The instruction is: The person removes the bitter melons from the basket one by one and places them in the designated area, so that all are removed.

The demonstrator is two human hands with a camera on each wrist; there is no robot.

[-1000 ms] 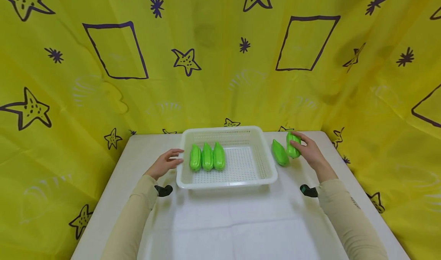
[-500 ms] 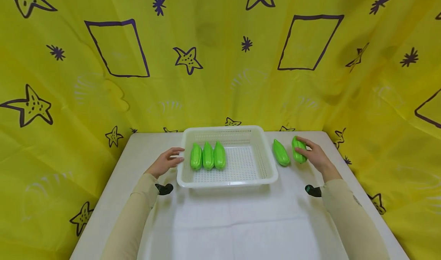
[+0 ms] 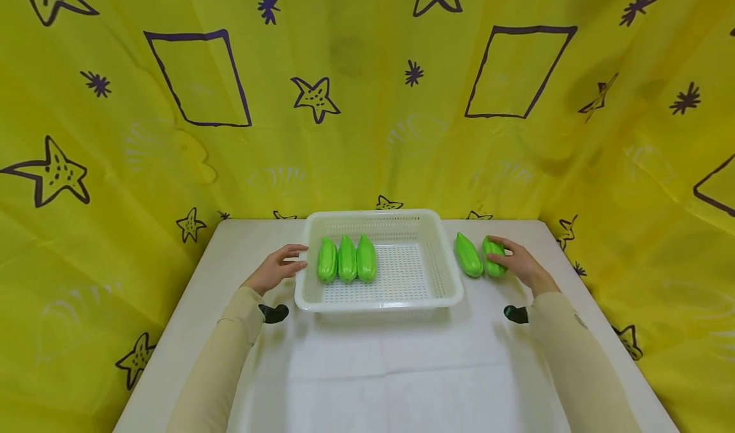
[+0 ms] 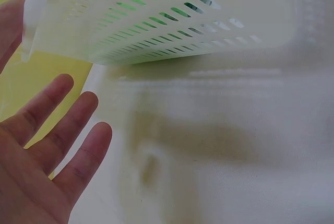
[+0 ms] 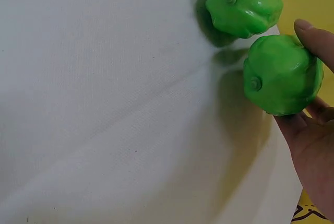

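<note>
While my L hand [image 3: 275, 271], fingers extended, lies at the white basket's rim [image 3: 379, 306], ctr-left of frame, my R hand [image 3: 521, 265] grips a green veg [image 3: 493, 258], ctr-right.

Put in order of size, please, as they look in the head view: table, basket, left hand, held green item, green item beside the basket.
1. Table
2. Basket
3. Left hand
4. Held green item and green item beside the basket: they look alike, and the right hand partly covers the held one, so not ranked.
</note>
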